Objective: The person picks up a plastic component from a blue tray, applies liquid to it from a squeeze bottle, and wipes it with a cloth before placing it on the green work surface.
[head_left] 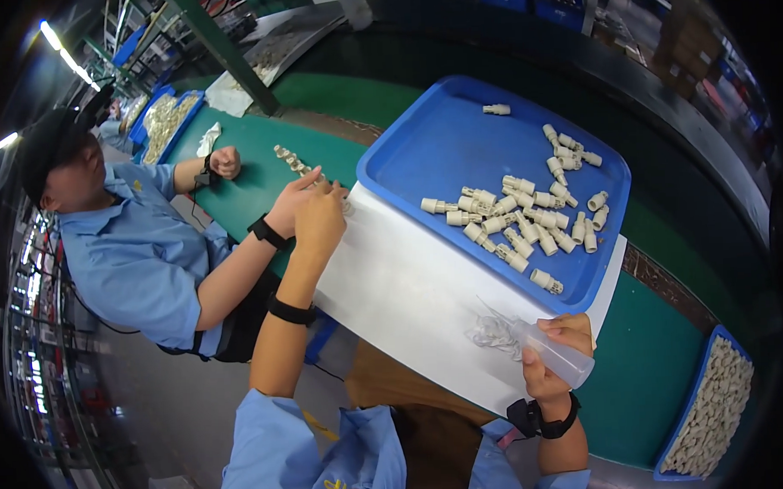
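Note:
My right hand [557, 355] is wrapped round a translucent plastic squeeze bottle [572, 366], tilted over the white sheet [392, 262]. A thin spout points up and left from it. Beside the spout lies a crumpled clear-white wad [491, 333]. My left hand [320, 219] reaches far left, its fingers bent together by a row of cream plastic parts [290, 159]; what they pinch is hidden. Against it is the co-worker's hand [288, 207]. In the blue tray [422, 140] ahead, many cream plastic fittings [524, 218] lie loose, mostly toward its near right half.
A co-worker in a blue shirt [133, 262] sits at the left, their other hand [226, 162] a fist on the green table [250, 146]. A blue bin of small cream parts [712, 406] stands at the right. More filled trays [167, 123] are at the far left.

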The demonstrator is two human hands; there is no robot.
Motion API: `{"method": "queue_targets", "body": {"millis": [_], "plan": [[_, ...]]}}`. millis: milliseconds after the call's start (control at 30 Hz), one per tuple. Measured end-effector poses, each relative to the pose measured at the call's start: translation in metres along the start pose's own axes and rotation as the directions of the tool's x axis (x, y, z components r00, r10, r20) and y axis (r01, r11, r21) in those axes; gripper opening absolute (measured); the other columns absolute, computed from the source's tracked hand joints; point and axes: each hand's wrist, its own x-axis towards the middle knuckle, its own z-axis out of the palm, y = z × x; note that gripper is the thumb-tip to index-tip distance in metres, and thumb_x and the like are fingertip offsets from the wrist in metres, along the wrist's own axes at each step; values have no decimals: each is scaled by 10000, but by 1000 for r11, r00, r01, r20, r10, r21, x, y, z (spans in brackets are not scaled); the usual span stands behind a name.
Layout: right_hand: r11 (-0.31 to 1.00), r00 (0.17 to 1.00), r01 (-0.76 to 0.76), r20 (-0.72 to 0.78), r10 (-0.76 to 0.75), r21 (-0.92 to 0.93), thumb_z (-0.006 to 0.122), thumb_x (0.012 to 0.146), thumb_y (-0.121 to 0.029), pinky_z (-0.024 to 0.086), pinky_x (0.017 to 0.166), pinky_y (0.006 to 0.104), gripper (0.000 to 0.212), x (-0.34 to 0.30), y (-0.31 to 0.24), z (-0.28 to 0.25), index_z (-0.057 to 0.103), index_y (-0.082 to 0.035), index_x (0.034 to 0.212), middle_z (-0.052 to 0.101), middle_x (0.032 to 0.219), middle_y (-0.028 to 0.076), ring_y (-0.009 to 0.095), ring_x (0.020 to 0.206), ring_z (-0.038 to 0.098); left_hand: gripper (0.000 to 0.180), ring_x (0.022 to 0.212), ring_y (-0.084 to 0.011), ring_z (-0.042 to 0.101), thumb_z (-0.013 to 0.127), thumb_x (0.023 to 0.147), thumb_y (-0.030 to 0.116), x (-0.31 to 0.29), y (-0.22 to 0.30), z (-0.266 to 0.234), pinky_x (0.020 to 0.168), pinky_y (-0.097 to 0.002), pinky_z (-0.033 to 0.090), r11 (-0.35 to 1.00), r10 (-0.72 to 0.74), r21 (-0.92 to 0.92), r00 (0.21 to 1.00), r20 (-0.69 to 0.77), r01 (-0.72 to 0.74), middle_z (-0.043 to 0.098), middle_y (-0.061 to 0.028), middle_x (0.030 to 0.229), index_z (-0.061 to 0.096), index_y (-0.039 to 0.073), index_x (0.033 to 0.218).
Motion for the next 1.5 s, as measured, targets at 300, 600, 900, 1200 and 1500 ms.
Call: {"method": "queue_targets", "body": {"millis": [300, 600, 900, 1200, 1500], "plan": [[1000, 999, 15, -49, -14, 4, 703, 676, -128, 436, 564, 265, 322, 2, 4, 0, 497, -32, 904, 547, 819, 125, 184, 654, 509, 228, 909, -270, 553, 633, 713, 80, 36, 92, 24, 756, -349, 467, 978, -9, -204, 980, -200, -33, 594, -90, 964, 616, 43, 937], [1000, 997, 4, -74, -5, -16, 702, 665, -109, 424, 559, 276, 317, 2, 3, -2, 504, -26, 899, 556, 811, 125, 189, 647, 500, 256, 827, -288, 596, 628, 671, 72, 83, 129, 50, 735, -370, 488, 998, 54, 22, 938, 341, -66, 613, -111, 936, 637, 57, 926], [967, 950, -252, 200, 240, 39, 676, 674, -89, 409, 633, 285, 283, 15, 11, -12, 511, -28, 896, 530, 788, 97, 183, 710, 491, 151, 722, -267, 614, 599, 715, 115, 65, 113, 12, 629, -356, 493, 980, 10, -196, 998, -62, -22, 595, -125, 811, 639, 24, 829], [965, 963, -252, 121, 242, 76, 693, 651, -41, 427, 620, 265, 273, 15, 19, -18, 549, -10, 880, 550, 792, 120, 179, 699, 515, 99, 625, -178, 569, 615, 758, 10, -33, 137, -6, 579, -269, 460, 755, -146, -621, 977, 158, 213, 581, -93, 786, 613, 5, 857], [966, 968, -244, -40, 248, 83, 675, 731, -163, 433, 705, 279, 306, 12, 20, -16, 509, -9, 936, 517, 836, 105, 180, 810, 511, 86, 645, -263, 575, 621, 750, 34, -46, 145, 7, 588, -311, 470, 917, 3, -392, 983, 185, 71, 565, -91, 795, 603, 5, 829]]}}
